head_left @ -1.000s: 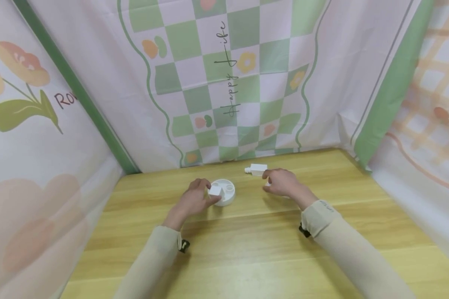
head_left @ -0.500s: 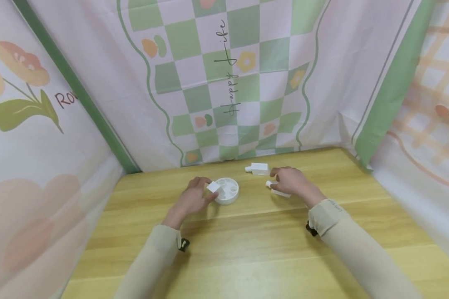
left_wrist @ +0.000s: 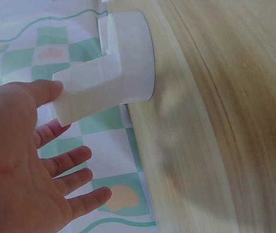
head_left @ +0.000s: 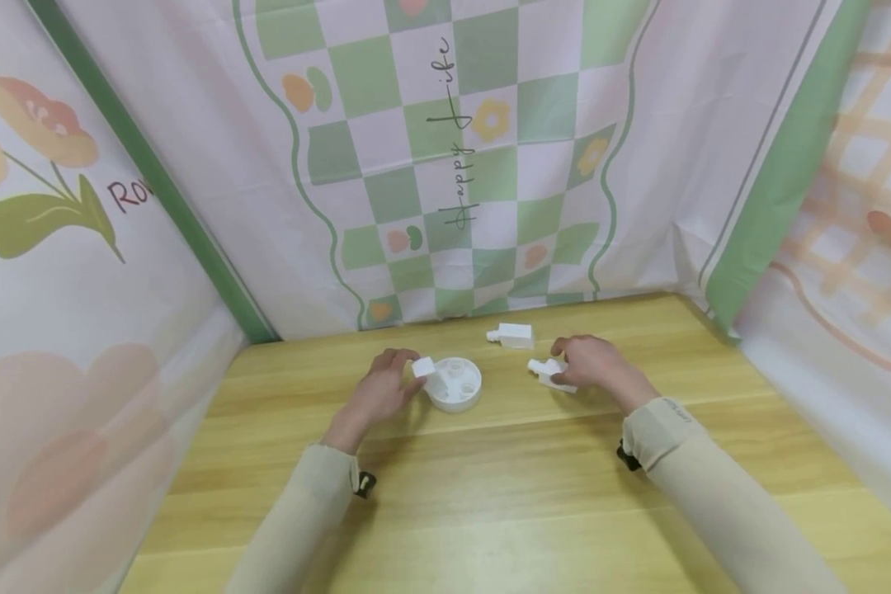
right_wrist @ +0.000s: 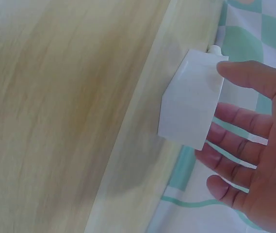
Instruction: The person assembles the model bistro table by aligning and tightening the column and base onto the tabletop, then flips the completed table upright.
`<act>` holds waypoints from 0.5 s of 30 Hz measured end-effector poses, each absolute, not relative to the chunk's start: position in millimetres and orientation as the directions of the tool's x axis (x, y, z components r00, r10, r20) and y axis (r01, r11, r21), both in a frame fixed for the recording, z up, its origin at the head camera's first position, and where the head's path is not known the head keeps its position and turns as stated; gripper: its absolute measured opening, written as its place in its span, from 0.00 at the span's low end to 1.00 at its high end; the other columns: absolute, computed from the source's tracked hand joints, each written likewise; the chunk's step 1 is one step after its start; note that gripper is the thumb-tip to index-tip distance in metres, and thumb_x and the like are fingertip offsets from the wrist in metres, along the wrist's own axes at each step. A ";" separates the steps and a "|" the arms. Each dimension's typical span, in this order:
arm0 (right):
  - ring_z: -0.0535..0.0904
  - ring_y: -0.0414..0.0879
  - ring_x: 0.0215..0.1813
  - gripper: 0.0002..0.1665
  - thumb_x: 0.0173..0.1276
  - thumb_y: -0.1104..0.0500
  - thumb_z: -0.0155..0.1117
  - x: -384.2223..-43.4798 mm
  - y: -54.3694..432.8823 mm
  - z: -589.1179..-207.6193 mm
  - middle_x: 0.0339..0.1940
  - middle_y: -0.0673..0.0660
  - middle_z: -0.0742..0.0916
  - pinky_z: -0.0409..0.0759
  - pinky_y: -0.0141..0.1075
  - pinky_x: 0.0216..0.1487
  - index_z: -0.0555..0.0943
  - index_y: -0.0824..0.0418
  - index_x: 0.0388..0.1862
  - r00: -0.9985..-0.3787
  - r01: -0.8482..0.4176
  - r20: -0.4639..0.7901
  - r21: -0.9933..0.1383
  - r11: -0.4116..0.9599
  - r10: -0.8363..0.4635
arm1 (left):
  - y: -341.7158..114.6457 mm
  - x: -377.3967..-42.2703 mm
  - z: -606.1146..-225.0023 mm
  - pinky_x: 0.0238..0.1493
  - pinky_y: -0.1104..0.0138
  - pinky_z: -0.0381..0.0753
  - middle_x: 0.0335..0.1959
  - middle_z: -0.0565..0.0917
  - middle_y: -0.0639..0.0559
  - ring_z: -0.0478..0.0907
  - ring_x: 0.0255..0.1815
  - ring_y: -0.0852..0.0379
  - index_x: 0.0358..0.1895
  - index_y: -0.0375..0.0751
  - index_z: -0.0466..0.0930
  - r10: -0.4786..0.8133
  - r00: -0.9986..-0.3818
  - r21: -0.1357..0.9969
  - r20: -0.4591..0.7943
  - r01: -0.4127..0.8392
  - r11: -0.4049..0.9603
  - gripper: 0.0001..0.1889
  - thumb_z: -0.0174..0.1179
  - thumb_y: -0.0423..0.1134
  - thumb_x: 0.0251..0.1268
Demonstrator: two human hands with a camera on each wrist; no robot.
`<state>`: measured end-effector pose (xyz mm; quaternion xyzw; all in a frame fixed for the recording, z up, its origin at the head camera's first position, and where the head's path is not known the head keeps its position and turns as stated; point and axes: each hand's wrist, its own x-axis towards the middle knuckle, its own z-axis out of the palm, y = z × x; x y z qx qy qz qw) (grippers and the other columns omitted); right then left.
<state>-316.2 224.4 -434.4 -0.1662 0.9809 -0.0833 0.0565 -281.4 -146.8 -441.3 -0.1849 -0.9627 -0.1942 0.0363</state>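
On the wooden table, a round white base with several ring-shaped sockets stands below a white square post, whose top leans slightly left in the head view. My left hand pinches the post near its upper end between thumb and index finger; the other fingers are spread. Farther right lies a white angular block with a small round peg at one end. Around this block, my right hand has its thumb at one edge and its fingers along the other side.
A second white block with a stepped peg lies behind, near the back edge of the table. Patterned cloth hangs at the back, with more cloth along both sides.
The round base has shifted a little right, and the post's top now leans more to the left. My right hand has moved rightward, uncovering the peg end of the angular block.
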 end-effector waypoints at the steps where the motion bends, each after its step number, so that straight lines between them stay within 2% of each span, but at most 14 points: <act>1: 0.82 0.50 0.40 0.32 0.60 0.47 0.72 -316.7 225.4 -435.4 0.44 0.59 0.88 0.82 0.48 0.43 0.79 0.64 0.58 -0.939 -0.311 -0.097 -0.178 0.933 -0.331 | -146.8 -281.2 -441.3 0.62 0.49 0.80 0.65 0.72 0.40 0.70 0.68 0.40 0.67 0.44 0.67 0.339 -0.931 0.364 0.138 0.366 0.857 0.26 0.54 0.54 0.75; 4: 0.81 0.50 0.40 0.30 0.57 0.49 0.74 -317.7 227.6 -437.0 0.44 0.59 0.88 0.81 0.48 0.43 0.81 0.63 0.55 -0.939 -0.293 -0.137 -0.170 0.941 -0.317 | -146.9 -281.1 -442.0 0.62 0.49 0.79 0.65 0.72 0.39 0.70 0.67 0.39 0.66 0.43 0.68 0.334 -0.932 0.368 0.142 0.363 0.856 0.26 0.54 0.54 0.75; 7: 0.79 0.50 0.37 0.23 0.55 0.53 0.74 -316.4 229.6 -437.6 0.40 0.58 0.88 0.79 0.46 0.39 0.83 0.61 0.49 -0.941 -0.267 -0.163 -0.178 0.947 -0.296 | -146.8 -280.9 -441.6 0.62 0.49 0.80 0.65 0.72 0.39 0.70 0.67 0.40 0.66 0.43 0.67 0.327 -0.934 0.371 0.142 0.357 0.857 0.25 0.53 0.54 0.75; 11: 0.78 0.50 0.35 0.16 0.53 0.58 0.71 -312.8 231.8 -439.6 0.35 0.56 0.86 0.78 0.44 0.37 0.82 0.59 0.42 -0.948 -0.228 -0.180 -0.194 0.954 -0.264 | -146.8 -281.4 -441.6 0.60 0.49 0.80 0.65 0.72 0.39 0.70 0.66 0.40 0.66 0.44 0.68 0.315 -0.938 0.376 0.142 0.346 0.860 0.25 0.54 0.55 0.75; 15: 0.77 0.50 0.34 0.13 0.53 0.58 0.68 -310.7 232.8 -441.6 0.32 0.55 0.85 0.77 0.43 0.36 0.82 0.59 0.39 -0.953 -0.204 -0.186 -0.195 0.959 -0.241 | -147.3 -281.5 -442.4 0.61 0.49 0.80 0.65 0.72 0.39 0.71 0.66 0.40 0.66 0.44 0.67 0.313 -0.941 0.381 0.131 0.340 0.860 0.26 0.54 0.55 0.75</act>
